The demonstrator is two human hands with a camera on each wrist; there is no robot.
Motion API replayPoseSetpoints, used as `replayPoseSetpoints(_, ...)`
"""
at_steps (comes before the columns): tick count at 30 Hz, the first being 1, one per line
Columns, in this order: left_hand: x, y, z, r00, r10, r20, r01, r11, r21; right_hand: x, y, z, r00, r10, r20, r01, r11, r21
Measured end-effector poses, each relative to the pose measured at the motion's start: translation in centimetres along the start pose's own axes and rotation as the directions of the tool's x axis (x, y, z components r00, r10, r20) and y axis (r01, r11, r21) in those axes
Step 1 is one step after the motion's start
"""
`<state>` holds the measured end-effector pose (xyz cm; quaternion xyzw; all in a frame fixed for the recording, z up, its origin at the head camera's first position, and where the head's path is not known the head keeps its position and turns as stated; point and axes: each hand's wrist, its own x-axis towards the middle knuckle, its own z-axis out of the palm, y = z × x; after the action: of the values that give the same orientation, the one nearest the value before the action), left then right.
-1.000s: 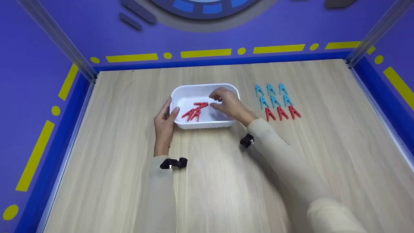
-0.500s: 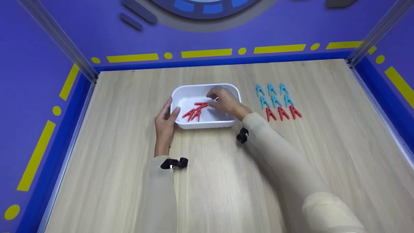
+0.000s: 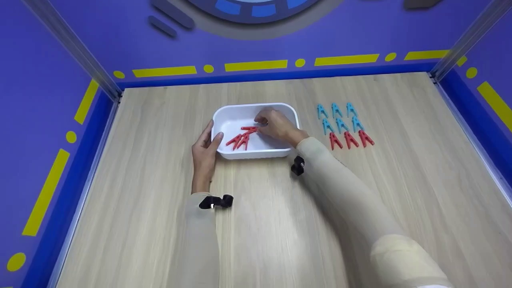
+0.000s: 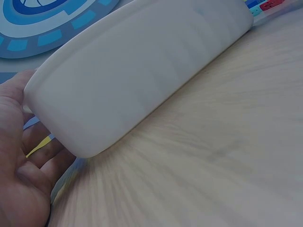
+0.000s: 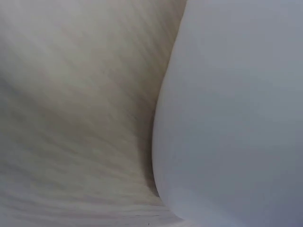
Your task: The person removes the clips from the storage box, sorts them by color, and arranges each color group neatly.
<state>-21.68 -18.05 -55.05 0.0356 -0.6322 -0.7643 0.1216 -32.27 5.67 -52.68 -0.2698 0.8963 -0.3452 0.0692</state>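
A white plastic box (image 3: 256, 154) stands on the wooden table, with several red clothespins (image 3: 241, 141) lying in its left half. At the left end, my left hand (image 3: 204, 154) grips the box, thumb over the rim and fingers along the outer wall. The left wrist view shows those fingers behind the box's corner. My right hand (image 3: 279, 126) reaches over the right rim into the box. Its curved fingers and thumb are right at the end of the uppermost red clothespin (image 3: 248, 128); I cannot tell whether they pinch it. Only the box's smooth outer wall (image 5: 227, 123) shows in the right wrist view.
Right of the box, blue clothespins (image 3: 339, 125) lie in two rows of three, with a row of three red clothespins (image 3: 351, 140) nearer me. Blue-purple panels (image 3: 256, 52) with yellow marks stand around the table (image 3: 256, 224).
My right hand has moved slightly left and down inside the box, and its fingertips now overlap the red clothespin's end. The left hand and the box have stayed in place.
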Motion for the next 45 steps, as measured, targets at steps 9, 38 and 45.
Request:
replayPoseSetpoints(9, 0.0, 0.1, 0.1, 1.0, -0.019, -0.016, 0.02, 0.999, 0.048, 0.1, 0.2, 0.2, 0.999, -0.012, 0.03, 0.013, 0.999, -0.036)
replayPoseSetpoints(38, 1.2, -2.8, -0.9, 1.0, 0.017, -0.006, -0.017, 0.998, 0.058, 0.3, -0.2, 0.6, 0.998, 0.025, 0.056, -0.025, 1.0, -0.001)
replayPoseSetpoints(45, 1.2, -2.7, -0.9, 1.0, 0.009, -0.012, -0.008, 0.997, 0.074, 0.3, -0.4, 0.6, 0.999, 0.045, 0.025, -0.046, 0.997, 0.066)
